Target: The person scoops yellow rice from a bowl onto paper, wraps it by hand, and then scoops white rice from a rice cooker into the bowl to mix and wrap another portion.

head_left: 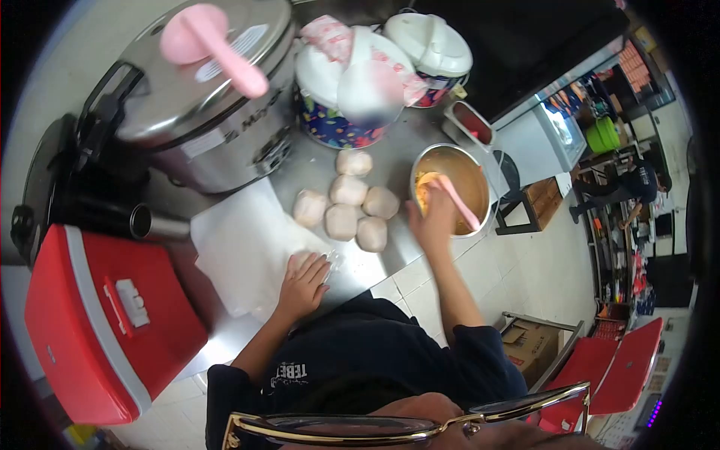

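My left hand lies with its fingers stretched over a small pale round piece in clear plastic, near the counter's front edge. White paper sheets spread beside it. Farther in sit several round, whitish packets, bunched together. My right hand reaches over a metal pot that holds a brownish mix. Its fingers are closed by the neck of a pink spoon, whose handle slants toward the pot's near rim. Orange food sits at the spoon's bowl, partly behind the fingers.
A large steel cooker with a pink paddle on its lid stands at the left. Two patterned containers with white lids are at the back. A red cooler flanks the counter. Someone is far right.
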Available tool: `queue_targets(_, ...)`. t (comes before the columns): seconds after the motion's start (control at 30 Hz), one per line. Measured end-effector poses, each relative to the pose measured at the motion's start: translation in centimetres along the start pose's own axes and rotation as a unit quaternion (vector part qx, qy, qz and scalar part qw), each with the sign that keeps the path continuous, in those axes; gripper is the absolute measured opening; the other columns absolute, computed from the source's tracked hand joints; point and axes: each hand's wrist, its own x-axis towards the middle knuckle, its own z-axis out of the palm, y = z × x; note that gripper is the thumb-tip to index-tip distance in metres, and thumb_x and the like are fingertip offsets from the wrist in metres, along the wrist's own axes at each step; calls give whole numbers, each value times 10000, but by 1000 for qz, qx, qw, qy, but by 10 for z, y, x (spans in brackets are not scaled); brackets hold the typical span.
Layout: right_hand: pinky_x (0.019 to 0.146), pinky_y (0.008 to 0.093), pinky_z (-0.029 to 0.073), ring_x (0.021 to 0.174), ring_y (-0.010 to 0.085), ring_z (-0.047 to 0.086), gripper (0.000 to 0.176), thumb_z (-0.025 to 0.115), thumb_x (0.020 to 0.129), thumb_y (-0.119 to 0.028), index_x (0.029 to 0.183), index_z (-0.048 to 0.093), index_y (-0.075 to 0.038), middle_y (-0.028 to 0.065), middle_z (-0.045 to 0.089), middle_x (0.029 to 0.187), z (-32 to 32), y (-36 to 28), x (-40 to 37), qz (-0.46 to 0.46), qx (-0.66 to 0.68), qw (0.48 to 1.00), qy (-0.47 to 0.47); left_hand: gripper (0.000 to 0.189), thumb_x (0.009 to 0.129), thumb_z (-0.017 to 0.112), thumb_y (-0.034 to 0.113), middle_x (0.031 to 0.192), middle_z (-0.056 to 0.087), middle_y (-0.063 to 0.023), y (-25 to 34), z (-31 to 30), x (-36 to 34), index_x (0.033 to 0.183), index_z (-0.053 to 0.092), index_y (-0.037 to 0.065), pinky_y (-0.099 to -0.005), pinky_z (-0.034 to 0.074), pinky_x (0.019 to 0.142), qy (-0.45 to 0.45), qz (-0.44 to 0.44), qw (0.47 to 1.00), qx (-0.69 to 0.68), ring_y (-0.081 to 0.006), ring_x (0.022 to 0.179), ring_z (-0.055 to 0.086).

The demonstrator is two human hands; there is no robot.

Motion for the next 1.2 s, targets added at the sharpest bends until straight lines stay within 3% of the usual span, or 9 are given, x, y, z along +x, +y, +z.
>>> queue_targets(0.07,776,441,478,937,384,570,650,658,741,-132,1315,359,-68,209,534,1068,-23,62,8,158,-157,959,-177,460,802,627,194,1264,533,-120,16,-1,22,1225,530,42,-509,202,1078,113,-11,993,-32,-303,1229,446)
queue_targets(0.17,678,425,525,837,339,642,624,579,800,-153,1366,317,-134,185,541,1104,-12,125,12,122,-207,903,-357,427,824,623,133,1231,553,-132,52,1,113,1223,524,23,-460,239,1073,185,19,943,-277,-291,1197,482)
queue_targets(0.3,618,386,547,771,316,665,610,551,784,-120,1362,357,-150,169,573,1062,-39,145,45,57,-215,916,-333,397,879,569,108,1228,558,-100,59,84,253,1256,497,8,-345,359,999,242,-117,736,-621,-193,1160,500)
queue_targets(0.4,576,396,539,727,328,662,647,551,779,-131,1380,312,-100,201,559,1112,1,190,27,15,-203,901,-382,395,883,539,77,1225,566,-81,69,70,294,1271,497,15,-302,396,953,78,-260,674,-687,-167,1104,527)
queue_targets(0.63,522,368,530,638,264,655,637,547,777,-119,1379,338,-117,113,586,979,-63,166,27,-192,-129,845,-482,420,894,495,34,1195,579,-80,64,105,294,1313,462,25,-306,449,904,185,-203,603,-749,-171,1045,567)
queue_targets(0.83,484,338,514,578,214,610,582,549,762,-109,1333,444,-146,78,560,901,-31,201,19,-113,-176,931,-301,438,892,491,22,1229,562,-91,90,100,280,1327,443,15,-309,424,943,236,-169,665,-688,-178,1091,549)
queue_targets(0.9,472,329,502,583,192,608,504,560,748,-138,1249,505,-122,71,547,890,-46,176,-4,-290,-152,906,-269,443,889,489,13,1245,552,-90,88,97,276,1329,439,9,-305,402,966,244,-166,644,-706,-172,1120,529)
queue_targets(1.17,481,353,507,611,208,621,625,533,768,-127,1370,364,-141,73,548,874,-40,222,-5,-145,-161,938,-270,478,884,477,-12,1344,471,-99,110,82,271,1355,397,-18,-286,337,1016,234,-103,747,-613,-164,1198,462)
queue_targets(1.2,475,350,509,606,215,633,678,529,761,-105,1402,310,-139,87,553,873,-49,212,-19,-122,-137,920,-346,485,882,475,-15,1363,450,-104,108,81,271,1359,389,-22,-291,325,1027,239,-99,737,-625,-169,1215,448)
